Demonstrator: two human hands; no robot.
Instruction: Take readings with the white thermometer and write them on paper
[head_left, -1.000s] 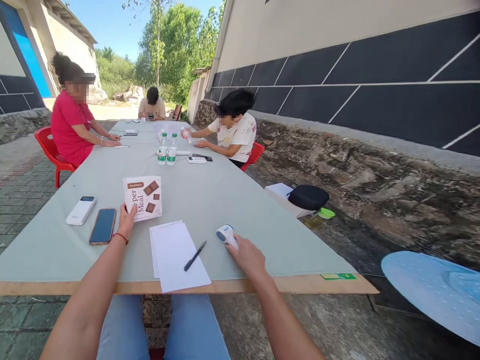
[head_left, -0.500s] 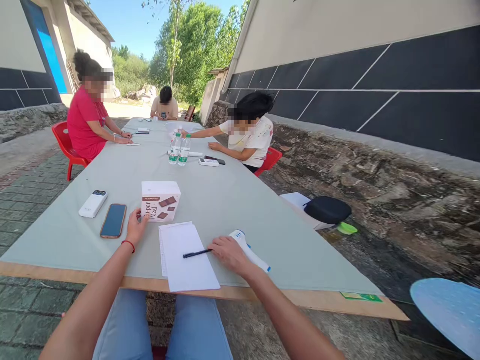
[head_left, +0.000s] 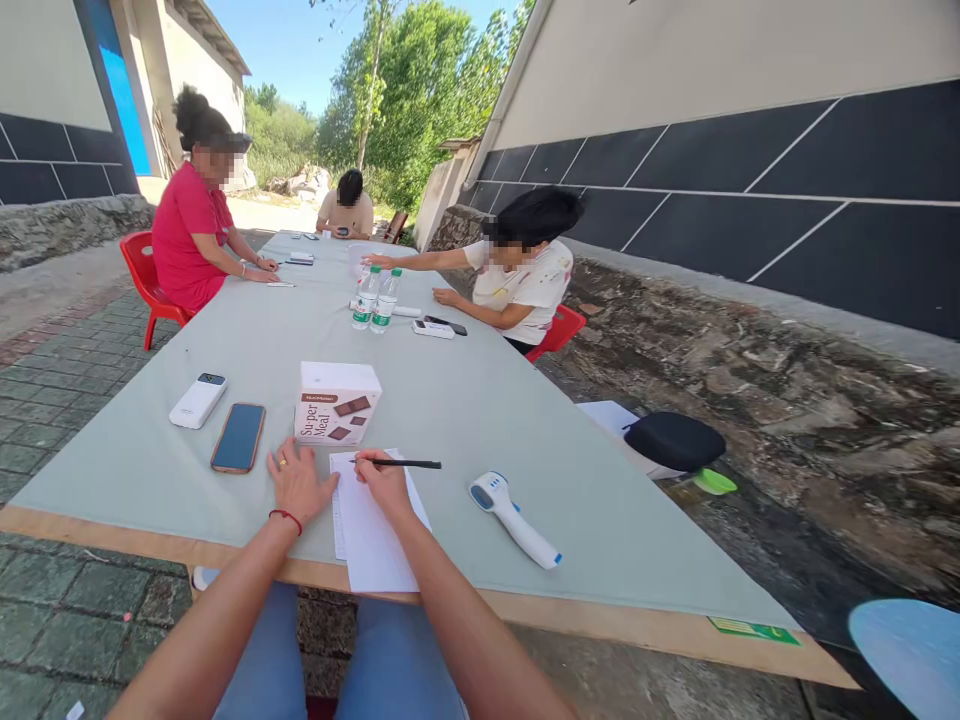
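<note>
My right hand point(head_left: 383, 483) is closed around a black pen point(head_left: 412, 463), its tip over the top part of a white sheet of paper point(head_left: 375, 550). More paper lies under that sheet, its left edge showing. My left hand point(head_left: 298, 480) lies spread on the table at the paper's left edge, holding nothing. Just beyond both hands stands a white box point(head_left: 337, 405) with chocolate pieces printed on it, upright. A white and blue infrared thermometer point(head_left: 516, 520) rests on the table, right of the paper and apart from my right hand.
On the cloth-covered table point(head_left: 615, 560), a phone point(head_left: 238, 437) and a white power bank point(head_left: 198, 400) lie at left. Two water bottles point(head_left: 375, 300) stand farther off. Three people sit around the table; one on the right point(head_left: 521, 275) stretches an arm across it.
My right hand has left the thermometer, picked up the pen and brought it over the paper. My left hand has let go of the box and come down beside the sheet.
</note>
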